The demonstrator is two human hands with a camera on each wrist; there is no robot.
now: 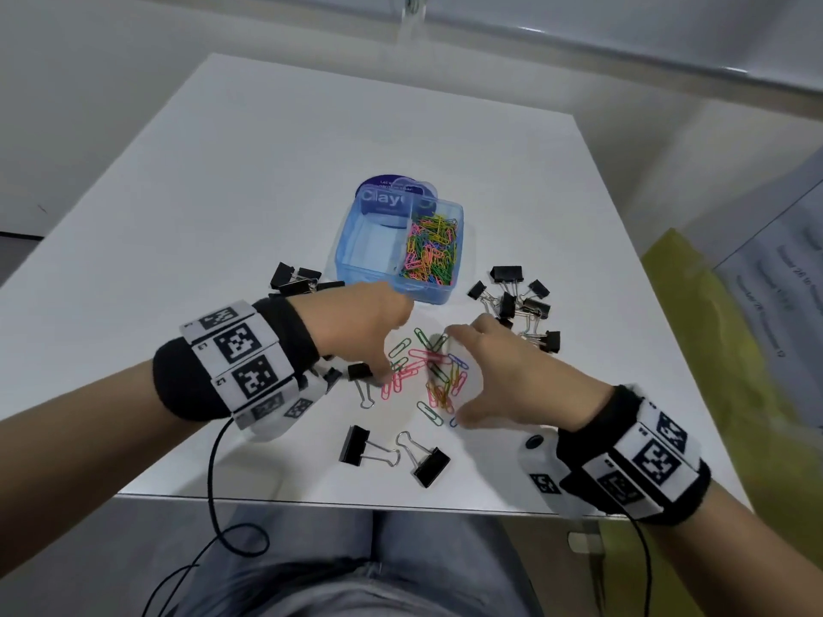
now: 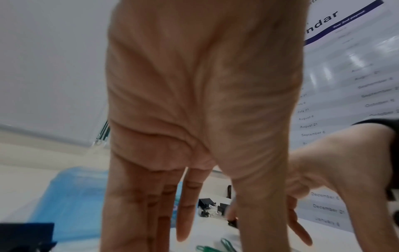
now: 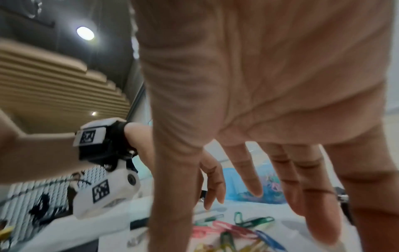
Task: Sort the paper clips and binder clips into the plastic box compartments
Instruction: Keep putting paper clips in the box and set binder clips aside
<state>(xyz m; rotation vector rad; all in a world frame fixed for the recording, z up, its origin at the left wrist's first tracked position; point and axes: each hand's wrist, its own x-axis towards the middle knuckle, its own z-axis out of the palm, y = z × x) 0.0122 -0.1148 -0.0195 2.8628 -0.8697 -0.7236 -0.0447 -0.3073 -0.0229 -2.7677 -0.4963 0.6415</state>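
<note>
A blue plastic box stands mid-table; its left compartment is empty and its right one holds several coloured paper clips. A loose pile of paper clips lies in front of the box, between my hands. My left hand is open, its straight fingers pointing down at the pile's left edge. My right hand is open and spread round the pile's right side, its fingers just above the clips. Black binder clips lie to the left, to the right and in front.
The white table's front edge is just above my lap. A yellow-green surface and a printed calendar sheet stand off the right side. A black cable hangs from my left wrist.
</note>
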